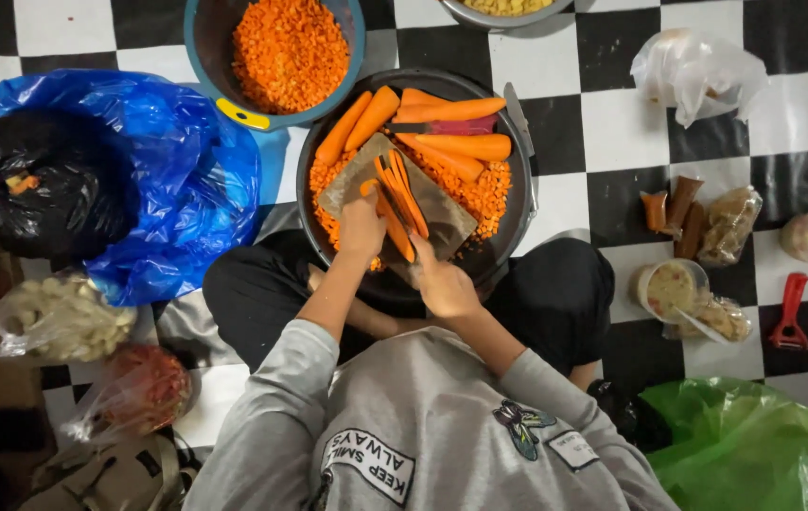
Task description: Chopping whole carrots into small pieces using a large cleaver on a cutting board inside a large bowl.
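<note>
A dark round pan [518,203] sits on the floor between my crossed legs. In it lies a small wooden cutting board [352,180] with long carrot strips [399,194] on top. My left hand [361,230] presses down on the near end of the strips. My right hand [442,282] is closed around a knife handle at the board's near right edge, its blade by the strips. Peeled whole carrots [451,142] and diced carrot [489,194] fill the far side of the pan.
A blue bowl of diced carrot [289,52] stands beyond the pan, and a second knife [518,114] rests on the pan's rim. Blue [186,189] and black [35,189] bags lie left. Food packets [697,71], cups [674,289] and a red peeler [790,312] lie right, a green bag [745,449] near right.
</note>
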